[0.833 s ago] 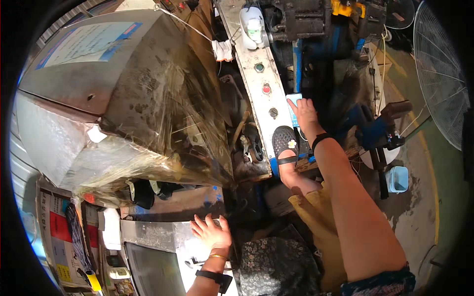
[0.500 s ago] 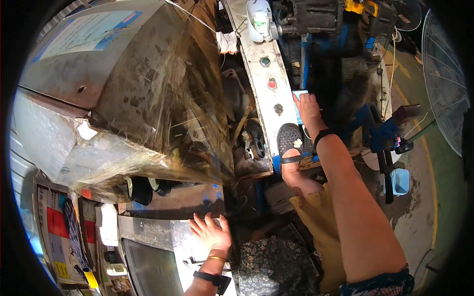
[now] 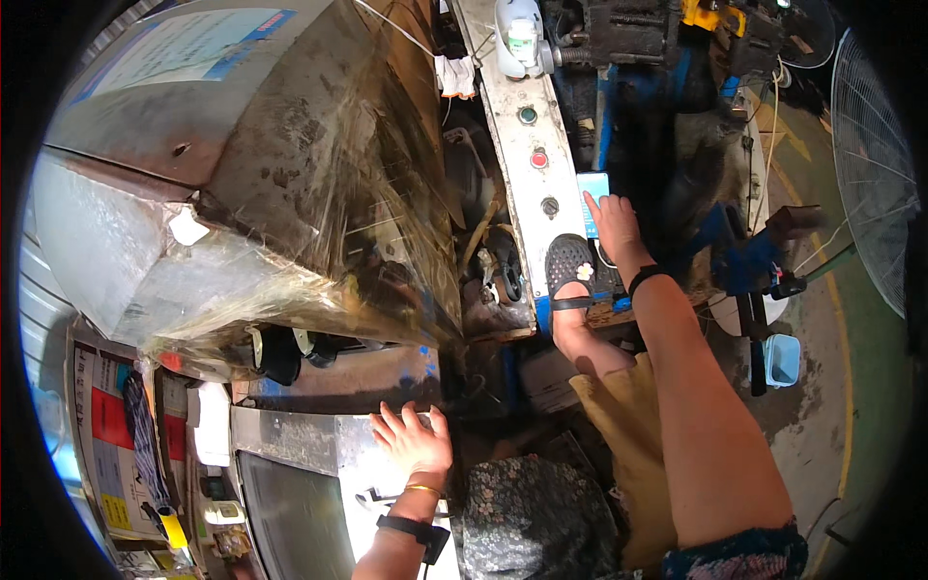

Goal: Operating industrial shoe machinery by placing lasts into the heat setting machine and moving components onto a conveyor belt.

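My left hand (image 3: 416, 447) lies flat with spread fingers on the edge of a pale metal worktop (image 3: 300, 431). My right hand (image 3: 617, 224) reaches forward to a phone (image 3: 595, 182) with a lit blue screen, which rests at the right edge of a white control panel (image 3: 527, 198). Its fingers are partly stretched out over the screen, the index finger at or just above the glass; contact is unclear. Nothing is gripped in either hand. My foot in a black clog (image 3: 569, 266) rests on the panel's near end, just below the phone.
Green (image 3: 527, 115) and red (image 3: 538, 158) buttons and a black knob (image 3: 550, 207) sit on the panel. A large metal housing (image 3: 319, 164) wrapped in plastic film fills the left. Dark machinery (image 3: 667, 126), a fan (image 3: 875, 164) and a blue bucket (image 3: 781, 360) are to the right.
My right hand has shifted slightly down and right, uncovering more of the phone's screen. My left hand stays on the worktop. The whole view has shifted a little.
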`<state>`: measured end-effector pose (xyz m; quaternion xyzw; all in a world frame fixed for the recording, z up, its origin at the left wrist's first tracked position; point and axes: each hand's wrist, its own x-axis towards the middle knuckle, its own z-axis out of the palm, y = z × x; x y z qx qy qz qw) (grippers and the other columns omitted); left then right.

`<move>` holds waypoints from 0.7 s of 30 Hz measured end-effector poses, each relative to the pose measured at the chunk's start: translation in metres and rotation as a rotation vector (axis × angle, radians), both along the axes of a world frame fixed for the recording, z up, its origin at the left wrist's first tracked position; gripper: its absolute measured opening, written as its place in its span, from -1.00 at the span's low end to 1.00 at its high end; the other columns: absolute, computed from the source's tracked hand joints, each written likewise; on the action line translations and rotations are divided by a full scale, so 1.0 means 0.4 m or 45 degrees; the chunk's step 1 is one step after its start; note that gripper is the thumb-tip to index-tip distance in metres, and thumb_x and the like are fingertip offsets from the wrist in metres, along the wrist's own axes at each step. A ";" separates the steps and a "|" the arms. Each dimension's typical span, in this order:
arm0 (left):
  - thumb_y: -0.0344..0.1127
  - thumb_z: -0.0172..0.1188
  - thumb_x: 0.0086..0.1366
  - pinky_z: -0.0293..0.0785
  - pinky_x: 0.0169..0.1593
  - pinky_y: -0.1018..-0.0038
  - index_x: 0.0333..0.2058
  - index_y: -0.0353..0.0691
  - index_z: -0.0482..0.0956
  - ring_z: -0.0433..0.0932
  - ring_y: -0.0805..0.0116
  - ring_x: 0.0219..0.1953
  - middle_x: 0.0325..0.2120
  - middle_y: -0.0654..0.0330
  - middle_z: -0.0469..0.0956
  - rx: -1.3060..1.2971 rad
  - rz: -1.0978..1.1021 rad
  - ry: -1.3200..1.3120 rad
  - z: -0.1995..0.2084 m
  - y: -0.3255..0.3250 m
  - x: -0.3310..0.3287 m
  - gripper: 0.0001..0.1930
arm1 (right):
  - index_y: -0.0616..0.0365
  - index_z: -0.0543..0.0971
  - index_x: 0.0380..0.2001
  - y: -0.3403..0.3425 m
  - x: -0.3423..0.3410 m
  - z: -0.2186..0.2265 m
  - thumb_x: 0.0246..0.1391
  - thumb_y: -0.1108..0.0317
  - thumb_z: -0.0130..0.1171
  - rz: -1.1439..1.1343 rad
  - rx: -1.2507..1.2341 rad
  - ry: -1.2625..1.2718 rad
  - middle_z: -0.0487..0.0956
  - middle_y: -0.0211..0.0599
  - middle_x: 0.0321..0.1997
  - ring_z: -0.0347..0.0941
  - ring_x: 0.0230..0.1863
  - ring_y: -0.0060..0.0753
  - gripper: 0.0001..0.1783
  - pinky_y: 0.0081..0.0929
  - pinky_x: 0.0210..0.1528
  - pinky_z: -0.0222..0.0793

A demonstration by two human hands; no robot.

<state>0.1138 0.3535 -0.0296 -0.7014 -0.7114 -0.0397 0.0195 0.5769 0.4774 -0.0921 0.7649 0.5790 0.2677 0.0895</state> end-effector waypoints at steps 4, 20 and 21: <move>0.04 -0.01 0.26 -0.15 0.36 -0.04 0.01 -0.13 0.47 -0.02 -0.27 0.32 0.24 -0.17 0.16 0.033 0.015 0.004 0.008 0.000 -0.005 -0.54 | -0.06 0.30 0.27 -0.054 -0.030 -0.006 0.14 0.44 -0.11 0.026 0.000 0.160 0.43 -0.35 -0.19 0.32 -0.09 -0.31 -0.42 -0.35 0.00 0.23; 0.09 -0.01 0.22 -0.18 0.36 -0.07 -0.01 -0.18 0.52 -0.06 -0.25 0.35 0.24 -0.17 0.18 0.031 0.027 -0.124 -0.002 -0.001 0.026 -0.47 | 0.10 0.58 -0.12 -0.312 -0.095 -0.239 0.30 0.11 -0.07 0.069 -0.343 3.114 0.56 -0.31 -0.08 0.39 -0.05 -0.42 -0.65 -0.41 0.02 0.29; 0.09 -0.01 0.22 -0.18 0.36 -0.07 -0.01 -0.18 0.52 -0.06 -0.25 0.35 0.24 -0.17 0.18 0.024 0.057 -0.118 0.000 -0.004 0.008 -0.47 | 0.10 0.58 -0.12 -0.300 -0.124 -0.232 0.30 0.11 -0.07 0.073 -0.384 3.116 0.56 -0.31 -0.08 0.39 -0.05 -0.42 -0.65 -0.41 0.02 0.29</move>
